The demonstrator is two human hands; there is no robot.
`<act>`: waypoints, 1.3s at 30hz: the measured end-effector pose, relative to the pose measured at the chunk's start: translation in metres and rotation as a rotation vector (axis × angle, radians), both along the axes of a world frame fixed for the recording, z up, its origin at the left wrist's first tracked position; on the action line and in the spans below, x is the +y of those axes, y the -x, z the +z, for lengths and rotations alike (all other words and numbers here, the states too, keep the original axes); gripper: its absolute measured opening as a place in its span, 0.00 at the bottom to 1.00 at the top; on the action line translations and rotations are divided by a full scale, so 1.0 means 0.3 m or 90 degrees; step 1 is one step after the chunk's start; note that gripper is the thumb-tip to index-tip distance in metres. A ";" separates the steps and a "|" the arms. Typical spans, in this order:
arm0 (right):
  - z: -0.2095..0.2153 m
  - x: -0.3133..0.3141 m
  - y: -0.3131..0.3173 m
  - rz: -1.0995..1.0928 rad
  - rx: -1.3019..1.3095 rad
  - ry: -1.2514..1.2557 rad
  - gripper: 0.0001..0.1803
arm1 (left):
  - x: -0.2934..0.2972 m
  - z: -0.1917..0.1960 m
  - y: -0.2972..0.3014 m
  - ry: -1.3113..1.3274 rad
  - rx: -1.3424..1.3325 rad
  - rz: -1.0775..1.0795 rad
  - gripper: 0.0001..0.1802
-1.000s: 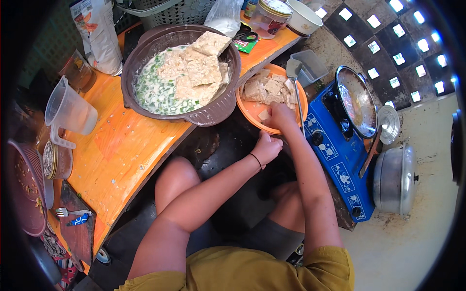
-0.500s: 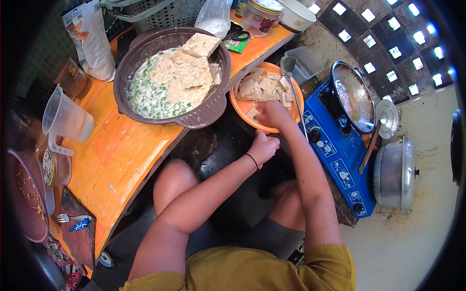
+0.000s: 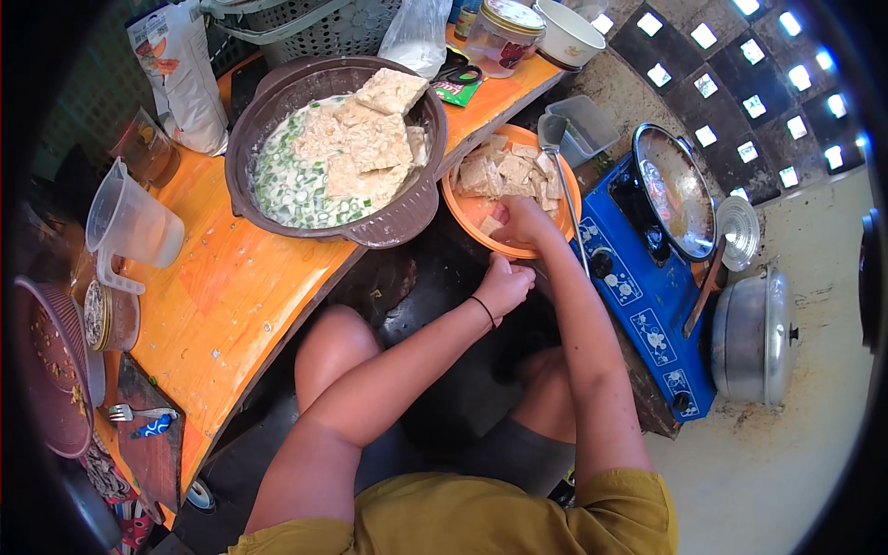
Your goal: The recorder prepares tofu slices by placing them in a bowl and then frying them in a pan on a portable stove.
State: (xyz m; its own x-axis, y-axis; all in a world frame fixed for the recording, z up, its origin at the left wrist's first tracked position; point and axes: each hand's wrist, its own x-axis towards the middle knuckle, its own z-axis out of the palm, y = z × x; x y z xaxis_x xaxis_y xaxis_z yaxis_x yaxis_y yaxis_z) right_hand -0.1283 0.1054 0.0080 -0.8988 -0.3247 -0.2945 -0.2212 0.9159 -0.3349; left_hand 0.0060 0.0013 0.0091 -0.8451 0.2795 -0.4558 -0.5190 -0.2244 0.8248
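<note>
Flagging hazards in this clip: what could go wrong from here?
1. The long-handled spatula leans across the rim of the orange bowl, close to the right hand; a stray arm movement might knock it off.
2. The brown bowl appears to jut past the edge of the table; a bump could spill its white-and-green mixture.

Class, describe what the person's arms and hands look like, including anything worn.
The left hand and right hand are ungloved. A thin dark band circles the left wrist; none shows on the right. Short mustard sleeves end above the elbows.
</note>
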 end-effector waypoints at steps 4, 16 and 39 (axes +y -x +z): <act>0.113 -0.003 -0.005 0.010 0.016 0.033 0.22 | -0.011 -0.007 0.006 -0.001 -0.003 -0.009 0.24; 0.797 -0.370 -0.149 0.133 0.270 0.581 0.16 | 0.000 -0.017 0.004 -0.008 0.016 -0.002 0.26; 0.033 -0.197 0.056 -0.198 0.261 0.142 0.19 | -0.018 0.046 0.007 -0.047 0.026 -0.004 0.08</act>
